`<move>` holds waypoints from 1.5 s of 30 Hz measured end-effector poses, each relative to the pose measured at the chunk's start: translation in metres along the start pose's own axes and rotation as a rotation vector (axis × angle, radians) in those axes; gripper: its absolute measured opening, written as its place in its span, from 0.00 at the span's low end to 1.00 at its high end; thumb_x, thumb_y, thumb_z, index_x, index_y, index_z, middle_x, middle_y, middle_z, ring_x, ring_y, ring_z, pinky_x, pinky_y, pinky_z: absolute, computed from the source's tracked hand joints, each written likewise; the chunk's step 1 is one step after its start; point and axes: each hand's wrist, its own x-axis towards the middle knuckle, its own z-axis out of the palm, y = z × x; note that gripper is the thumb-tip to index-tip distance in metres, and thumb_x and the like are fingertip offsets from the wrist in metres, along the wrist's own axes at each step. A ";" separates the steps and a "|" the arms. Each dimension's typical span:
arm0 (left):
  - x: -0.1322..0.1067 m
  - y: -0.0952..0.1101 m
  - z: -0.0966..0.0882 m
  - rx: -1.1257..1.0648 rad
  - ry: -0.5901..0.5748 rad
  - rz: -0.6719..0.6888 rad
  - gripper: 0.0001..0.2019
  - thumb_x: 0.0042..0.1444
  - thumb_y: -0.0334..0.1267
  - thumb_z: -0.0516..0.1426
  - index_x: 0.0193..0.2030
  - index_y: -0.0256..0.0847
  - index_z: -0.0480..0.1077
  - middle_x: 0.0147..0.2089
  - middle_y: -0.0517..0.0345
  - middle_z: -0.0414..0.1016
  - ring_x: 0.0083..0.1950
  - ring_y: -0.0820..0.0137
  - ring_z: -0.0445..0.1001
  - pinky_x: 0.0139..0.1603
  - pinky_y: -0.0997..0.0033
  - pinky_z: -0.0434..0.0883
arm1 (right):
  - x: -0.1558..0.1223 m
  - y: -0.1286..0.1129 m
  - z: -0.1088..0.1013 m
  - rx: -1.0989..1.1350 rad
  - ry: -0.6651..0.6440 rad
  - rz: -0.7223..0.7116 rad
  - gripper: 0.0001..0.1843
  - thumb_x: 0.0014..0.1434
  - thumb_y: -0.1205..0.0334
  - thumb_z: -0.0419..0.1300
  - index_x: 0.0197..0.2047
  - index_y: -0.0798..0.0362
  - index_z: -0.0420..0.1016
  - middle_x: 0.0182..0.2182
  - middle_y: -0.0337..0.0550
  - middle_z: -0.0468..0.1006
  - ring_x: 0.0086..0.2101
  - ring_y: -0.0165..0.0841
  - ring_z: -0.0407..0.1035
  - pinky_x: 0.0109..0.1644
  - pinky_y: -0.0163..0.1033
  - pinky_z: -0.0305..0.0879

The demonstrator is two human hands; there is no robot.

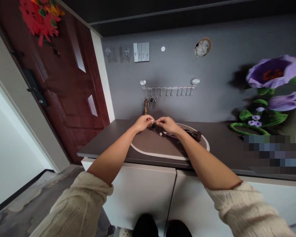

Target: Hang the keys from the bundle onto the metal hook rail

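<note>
My left hand (143, 123) and my right hand (168, 124) meet above an oval brown mat (158, 146) with a pale rim. Between their fingertips hangs a small bunch of keys (153, 125) on a ring, pinched from both sides. Just behind, a metal hook rail (169, 88) on the grey wall carries several key sets (151, 100) at its left end; one has a long brown tag (145, 108). Under my right wrist lies a tangle of dark keys and cords (192, 134), partly hidden by the forearm.
A dark countertop (222, 151) tops white cabinets (143, 191). At the right stand purple artificial flowers (273, 74) beside a blurred-out patch. A dark red door (64, 72) is at the left. A dark shelf (175, 16) overhangs the wall.
</note>
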 end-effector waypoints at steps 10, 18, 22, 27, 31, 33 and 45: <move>0.001 0.005 0.003 -0.009 0.091 0.040 0.13 0.46 0.43 0.53 0.31 0.34 0.68 0.27 0.58 0.68 0.26 0.78 0.62 0.30 0.76 0.60 | 0.000 -0.008 0.001 0.429 0.006 0.104 0.13 0.43 0.59 0.57 0.31 0.60 0.72 0.26 0.42 0.73 0.26 0.25 0.62 0.33 0.32 0.57; 0.002 0.005 0.006 -0.077 0.117 0.025 0.13 0.45 0.43 0.54 0.32 0.34 0.68 0.26 0.59 0.67 0.26 0.78 0.61 0.29 0.76 0.60 | -0.001 -0.008 0.002 0.490 0.032 0.117 0.16 0.41 0.54 0.59 0.28 0.60 0.71 0.19 0.36 0.67 0.21 0.22 0.57 0.29 0.32 0.55; 0.002 0.004 0.008 -0.120 0.122 0.016 0.14 0.44 0.44 0.55 0.32 0.34 0.68 0.26 0.59 0.67 0.26 0.79 0.61 0.28 0.77 0.60 | 0.001 -0.005 0.003 0.450 0.080 0.095 0.16 0.41 0.54 0.58 0.28 0.59 0.70 0.20 0.37 0.68 0.22 0.23 0.58 0.29 0.32 0.55; 0.001 0.006 0.010 -0.205 0.138 -0.017 0.16 0.44 0.44 0.56 0.36 0.34 0.67 0.30 0.56 0.69 0.28 0.78 0.64 0.28 0.77 0.61 | 0.004 -0.001 0.002 0.317 0.159 0.033 0.15 0.44 0.54 0.56 0.28 0.58 0.70 0.24 0.39 0.70 0.25 0.25 0.60 0.31 0.32 0.56; 0.001 0.007 0.011 -0.224 0.147 -0.029 0.15 0.46 0.43 0.55 0.38 0.34 0.66 0.30 0.56 0.68 0.28 0.78 0.65 0.28 0.78 0.62 | 0.005 0.002 0.001 0.266 0.199 0.003 0.13 0.45 0.55 0.55 0.28 0.58 0.70 0.25 0.40 0.72 0.27 0.26 0.62 0.34 0.33 0.58; 0.001 0.008 0.011 -0.212 0.163 -0.042 0.14 0.46 0.42 0.54 0.37 0.34 0.66 0.28 0.57 0.68 0.27 0.78 0.65 0.27 0.78 0.62 | 0.006 0.003 0.001 0.268 0.222 0.001 0.14 0.45 0.54 0.54 0.29 0.57 0.70 0.25 0.40 0.72 0.27 0.26 0.63 0.34 0.33 0.58; 0.004 0.001 0.015 -0.143 0.215 -0.087 0.10 0.46 0.39 0.52 0.32 0.34 0.67 0.26 0.57 0.68 0.26 0.77 0.64 0.25 0.77 0.61 | 0.037 -0.017 -0.022 0.659 0.396 0.137 0.08 0.46 0.60 0.56 0.28 0.56 0.65 0.25 0.39 0.69 0.26 0.25 0.64 0.33 0.35 0.66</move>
